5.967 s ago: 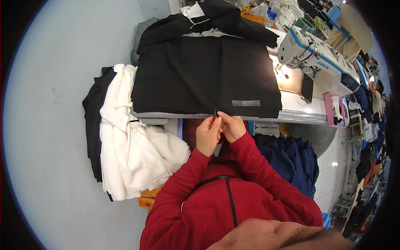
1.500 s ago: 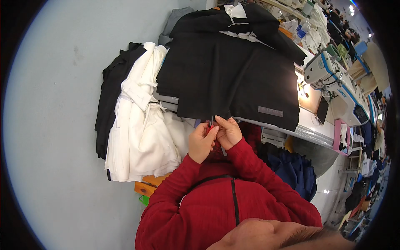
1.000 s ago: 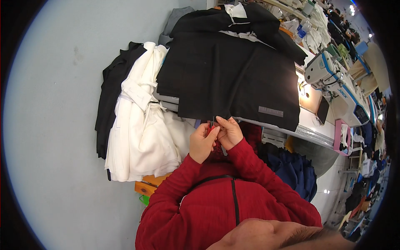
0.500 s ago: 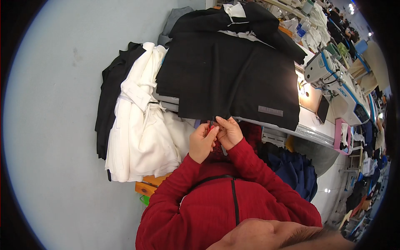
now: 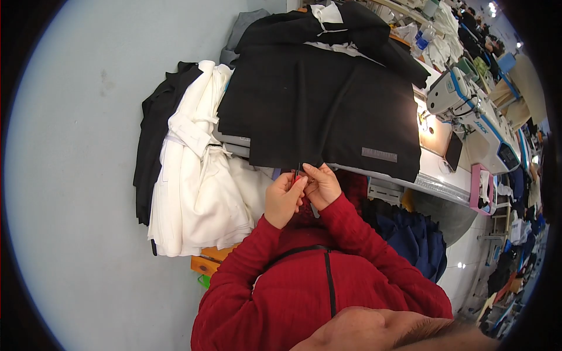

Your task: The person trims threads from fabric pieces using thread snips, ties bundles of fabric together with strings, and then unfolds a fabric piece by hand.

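A black fabric panel (image 5: 275, 111) with a grey printed label (image 5: 379, 154) lies spread over the work table, and its front edge reaches my hands. My left hand (image 5: 284, 199) is closed round a small red tool with a dark, narrow tip (image 5: 297, 177), which looks like thread snips. The tip points up at the panel's edge. Right beside it, my right hand (image 5: 322, 186) is closed, thumb and finger pinching the panel's front edge. My fingers partly hide the tool and the pinched bit of cloth.
White fabric pieces (image 5: 190, 187), tied in a bundle, hang at the left beside black cloth (image 5: 155, 140). More black fabric (image 5: 328, 32) is heaped behind the panel. At the right stand a lit sewing machine (image 5: 477, 117) and a pink box (image 5: 482, 190). Navy cloth (image 5: 413, 237) lies below the table.
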Motion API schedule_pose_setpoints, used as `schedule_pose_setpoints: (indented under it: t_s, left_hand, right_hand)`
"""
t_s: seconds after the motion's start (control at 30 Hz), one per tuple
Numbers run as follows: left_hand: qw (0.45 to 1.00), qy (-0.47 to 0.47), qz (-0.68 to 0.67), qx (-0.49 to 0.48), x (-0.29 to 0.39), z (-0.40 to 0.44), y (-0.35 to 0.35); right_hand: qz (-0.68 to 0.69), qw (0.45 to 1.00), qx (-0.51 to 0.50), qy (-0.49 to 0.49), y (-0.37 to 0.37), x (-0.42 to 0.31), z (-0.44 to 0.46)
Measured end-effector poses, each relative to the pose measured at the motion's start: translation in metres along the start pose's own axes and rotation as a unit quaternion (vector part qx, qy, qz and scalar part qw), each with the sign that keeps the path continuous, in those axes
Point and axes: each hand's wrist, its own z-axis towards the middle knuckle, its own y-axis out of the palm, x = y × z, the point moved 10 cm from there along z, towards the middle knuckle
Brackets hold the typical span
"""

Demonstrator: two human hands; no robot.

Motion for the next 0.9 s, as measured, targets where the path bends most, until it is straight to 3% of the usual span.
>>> schedule_pose_setpoints:
  t_s: [0.23, 0.43, 0.73, 0.9]
  left_hand:
    - [1.0, -0.006, 0.009, -0.006, -0.0004, -0.0002, 0.0005]
    - [0.994, -0.039, -0.096, -0.033, -0.0077, -0.0007, 0.0026]
    - [1.0, -0.002, -0.001, -0.003, -0.0039, -0.0027, 0.0007]
    - [1.0, -0.012, -0.017, -0.009, -0.0048, -0.0017, 0.0021]
  right_hand:
    - [-0.01, 1.0, 0.008, -0.02, -0.0033, -0.0022, 0.0007]
    - [-0.011, 1.0, 0.004, -0.008, 0.0016, -0.0029, -0.0016]
    - [-0.007, 1.0, 0.004, -0.012, -0.0011, -0.0014, -0.0021]
    - [-0.01, 1.0, 0.005, -0.007, -0.0026, -0.0011, -0.0021]
